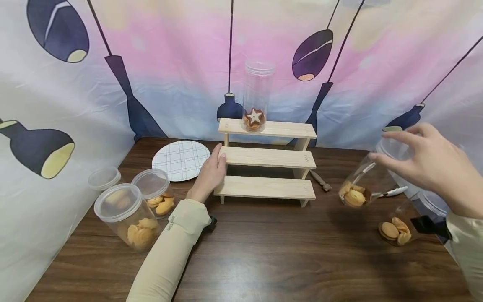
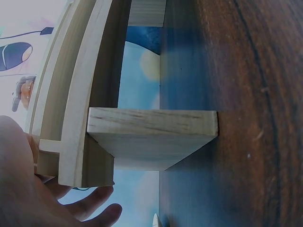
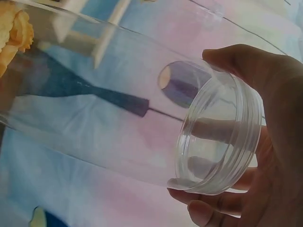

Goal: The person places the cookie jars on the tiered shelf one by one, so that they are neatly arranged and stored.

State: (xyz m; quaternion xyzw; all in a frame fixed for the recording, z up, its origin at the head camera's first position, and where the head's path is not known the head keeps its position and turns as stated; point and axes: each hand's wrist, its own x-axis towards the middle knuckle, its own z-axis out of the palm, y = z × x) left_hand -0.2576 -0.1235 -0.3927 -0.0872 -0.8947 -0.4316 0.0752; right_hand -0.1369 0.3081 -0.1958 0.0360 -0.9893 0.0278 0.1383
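Observation:
My right hand [image 1: 430, 159] grips a tall clear jar [image 3: 118, 109] around its lidded top, thumb on one side and fingers on the other. That jar tilts in the head view, with cookies [image 1: 354, 196] at its bottom. My left hand [image 1: 210, 174] holds the left end of a three-step wooden display stand [image 1: 266, 157]; in the left wrist view its fingers [image 2: 90, 203] reach around the end of the boards. On the top step stands another clear jar [image 1: 259, 92], upright, with a star-topped cookie [image 1: 254, 118] inside.
Three lidded cookie jars [image 1: 120, 209] are grouped at the left, beside a round checked plate [image 1: 181, 160]. At the right another cookie jar [image 1: 396, 218] stands under my right wrist, near tongs [image 1: 394, 192]. A small wooden stick [image 1: 320, 181] lies beside the stand. A printed cloth [image 1: 181, 84] hangs behind.

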